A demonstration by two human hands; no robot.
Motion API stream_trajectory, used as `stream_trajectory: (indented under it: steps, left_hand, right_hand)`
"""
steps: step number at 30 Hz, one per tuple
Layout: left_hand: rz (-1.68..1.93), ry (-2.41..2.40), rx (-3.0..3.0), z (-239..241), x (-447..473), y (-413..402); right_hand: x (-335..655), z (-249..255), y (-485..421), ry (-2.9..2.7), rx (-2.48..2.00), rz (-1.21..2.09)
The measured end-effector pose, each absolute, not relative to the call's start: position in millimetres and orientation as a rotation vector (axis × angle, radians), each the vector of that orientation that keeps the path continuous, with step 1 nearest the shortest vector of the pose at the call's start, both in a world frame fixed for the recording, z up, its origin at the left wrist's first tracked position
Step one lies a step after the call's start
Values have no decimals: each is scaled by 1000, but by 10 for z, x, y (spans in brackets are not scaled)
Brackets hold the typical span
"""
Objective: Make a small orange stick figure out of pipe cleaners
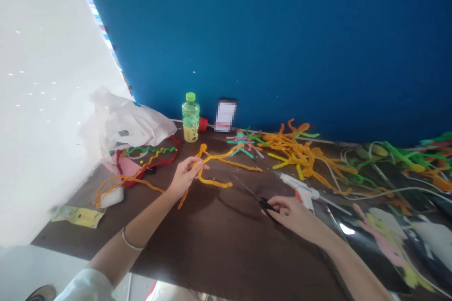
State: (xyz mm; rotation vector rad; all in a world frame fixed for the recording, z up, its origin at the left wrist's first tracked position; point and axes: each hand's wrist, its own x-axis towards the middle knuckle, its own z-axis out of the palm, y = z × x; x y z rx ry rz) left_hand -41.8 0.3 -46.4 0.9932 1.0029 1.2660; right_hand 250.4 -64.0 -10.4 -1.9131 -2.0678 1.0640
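Wall: a blue wall (282,42) rose behind a dark brown table (212,240).
Table: a green-capped bottle (190,117), a white plastic bag (130,122) and a hot glue gun (300,193) stood about.
Progress: a teal-and-pink pipe-cleaner figure (240,145) lay formed; a heap of orange pipe cleaners (296,155) lay loose.
Left hand (184,178): pinched an orange pipe-cleaner piece (215,156), held above the table.
Right hand (293,216): clenched black scissors (263,206), their blades just beside that piece's lower strand.
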Motion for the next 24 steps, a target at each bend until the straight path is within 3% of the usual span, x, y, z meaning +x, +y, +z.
stream_trajectory:
  steps: [15, 24]
  left_hand:
    - [1026, 774, 884, -423, -297, -132]
    - [1015, 766, 842, -480, -276, -149]
  right_hand:
    - [1602, -161, -418, -2017, -1386, 1155]
    - [1407, -295, -450, -2010, -1363, 1172]
